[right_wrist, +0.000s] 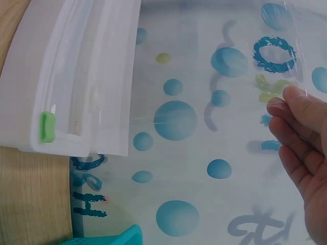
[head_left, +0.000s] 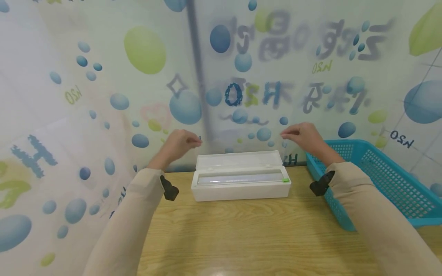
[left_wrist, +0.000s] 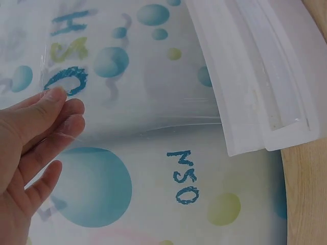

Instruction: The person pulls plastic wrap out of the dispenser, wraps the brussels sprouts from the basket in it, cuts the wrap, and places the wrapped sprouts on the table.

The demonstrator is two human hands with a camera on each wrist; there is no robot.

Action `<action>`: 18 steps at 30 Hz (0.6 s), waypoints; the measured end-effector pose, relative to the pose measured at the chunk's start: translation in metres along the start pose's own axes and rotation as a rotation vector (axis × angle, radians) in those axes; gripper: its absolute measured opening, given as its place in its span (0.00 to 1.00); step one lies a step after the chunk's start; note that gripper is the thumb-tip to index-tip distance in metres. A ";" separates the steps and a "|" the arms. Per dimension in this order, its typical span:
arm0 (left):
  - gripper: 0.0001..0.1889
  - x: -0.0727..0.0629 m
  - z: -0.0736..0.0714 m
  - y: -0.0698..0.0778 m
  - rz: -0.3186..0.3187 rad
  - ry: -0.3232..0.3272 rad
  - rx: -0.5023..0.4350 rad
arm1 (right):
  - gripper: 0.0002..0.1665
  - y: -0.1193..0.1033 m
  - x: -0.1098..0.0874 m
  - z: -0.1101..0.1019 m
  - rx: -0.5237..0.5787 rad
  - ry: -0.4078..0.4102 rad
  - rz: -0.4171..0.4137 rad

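A sheet of clear cling film (left_wrist: pixel 148 127) stretches between my two raised hands, its creases and edge catching light in both wrist views. My left hand (head_left: pixel 177 146) pinches one corner between thumb and fingertips. At the other side, the thumb and fingertips of my right hand (head_left: pixel 305 138) pinch the film's edge. Below and between the hands sits a white cling film dispenser (head_left: pixel 241 193), its lid (head_left: pixel 239 160) raised at the back. A film roll (head_left: pixel 241 178) shows inside, with a green slider (head_left: pixel 286 180) at the right end.
A blue plastic basket (head_left: pixel 371 153) stands to the right, partly behind my right forearm. The dispenser rests on a wood-grain table (head_left: pixel 224 234). Behind it hangs a translucent curtain (head_left: pixel 145 50) printed with bubbles and letters, continuing down the left side.
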State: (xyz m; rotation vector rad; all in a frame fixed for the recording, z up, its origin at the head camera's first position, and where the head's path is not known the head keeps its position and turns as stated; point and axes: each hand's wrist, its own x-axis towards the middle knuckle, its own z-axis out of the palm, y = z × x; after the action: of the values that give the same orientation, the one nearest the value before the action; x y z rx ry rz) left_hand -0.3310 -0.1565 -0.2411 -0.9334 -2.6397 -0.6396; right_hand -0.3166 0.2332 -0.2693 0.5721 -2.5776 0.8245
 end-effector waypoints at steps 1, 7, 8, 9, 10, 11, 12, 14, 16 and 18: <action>0.06 0.000 -0.002 0.001 0.007 0.002 -0.002 | 0.12 0.000 0.000 -0.001 -0.004 0.003 -0.002; 0.06 0.000 -0.011 0.004 0.025 0.012 -0.004 | 0.12 -0.005 0.003 -0.007 0.000 0.029 -0.032; 0.06 0.000 -0.012 0.004 0.025 0.010 -0.005 | 0.12 -0.006 0.003 -0.008 -0.001 0.032 -0.041; 0.06 -0.001 -0.013 0.005 0.024 0.008 -0.003 | 0.12 -0.007 0.003 -0.009 0.000 0.036 -0.045; 0.06 -0.001 -0.015 0.006 0.018 0.004 -0.003 | 0.12 -0.008 0.003 -0.010 -0.002 0.038 -0.050; 0.06 -0.001 -0.016 0.006 0.016 0.002 -0.001 | 0.12 -0.008 0.004 -0.010 -0.004 0.040 -0.052; 0.06 -0.001 -0.017 0.007 0.009 -0.002 -0.003 | 0.12 -0.010 0.004 -0.011 -0.008 0.042 -0.056; 0.06 -0.001 -0.019 0.009 0.003 -0.006 -0.002 | 0.12 -0.012 0.004 -0.013 -0.011 0.045 -0.054; 0.06 -0.001 -0.021 0.010 0.003 -0.004 0.000 | 0.12 -0.014 0.004 -0.016 -0.014 0.048 -0.057; 0.06 0.000 -0.023 0.011 0.012 0.004 0.007 | 0.11 -0.015 0.005 -0.018 -0.013 0.054 -0.055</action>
State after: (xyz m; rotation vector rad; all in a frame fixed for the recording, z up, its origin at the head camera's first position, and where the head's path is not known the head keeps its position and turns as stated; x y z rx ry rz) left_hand -0.3212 -0.1600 -0.2176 -0.9438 -2.6292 -0.6286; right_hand -0.3092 0.2317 -0.2467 0.6051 -2.5050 0.7941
